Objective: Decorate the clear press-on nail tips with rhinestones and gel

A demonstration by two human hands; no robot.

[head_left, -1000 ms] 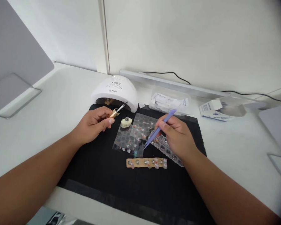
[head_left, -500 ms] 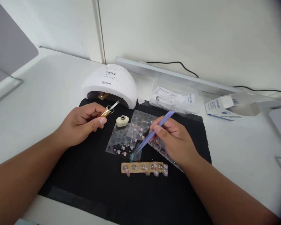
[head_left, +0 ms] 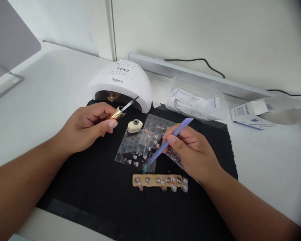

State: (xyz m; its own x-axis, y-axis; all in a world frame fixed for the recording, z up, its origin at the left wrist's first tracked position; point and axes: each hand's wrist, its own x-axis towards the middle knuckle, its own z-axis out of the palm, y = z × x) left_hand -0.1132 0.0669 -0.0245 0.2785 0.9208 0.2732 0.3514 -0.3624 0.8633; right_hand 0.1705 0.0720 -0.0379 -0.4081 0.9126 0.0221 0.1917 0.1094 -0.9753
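Between the fingers of my left hand (head_left: 92, 125) is a gold-capped nail polish brush (head_left: 117, 112), its bristles pointing up and right. My right hand (head_left: 188, 150) is closed around a purple plastic stick (head_left: 169, 140) with a flattened upper end. Its lower tip is over the near corner of a clear sticker sheet (head_left: 122, 154), close to a small teal patch (head_left: 145, 167). A cream polish bottle (head_left: 134, 126) stands uncapped by the sheets. Closer to me lies a wooden strip (head_left: 153, 181) with metal studs and several decorated false nails. A partly hidden gem box (head_left: 175, 158) lies under my right hand.
A white nail lamp (head_left: 120, 78) stands at the back left, with a studded wooden piece (head_left: 113, 96) inside. Behind the black mat (head_left: 97, 201) are a clear tub (head_left: 195, 102) of alcohol pads and an opened carton (head_left: 251, 115). A black cable (head_left: 190, 60) runs along the wall.
My view has shifted slightly, so the things on the table sit a little differently in the picture. Both hands keep their holds, and the stick's tip stays near the teal patch.
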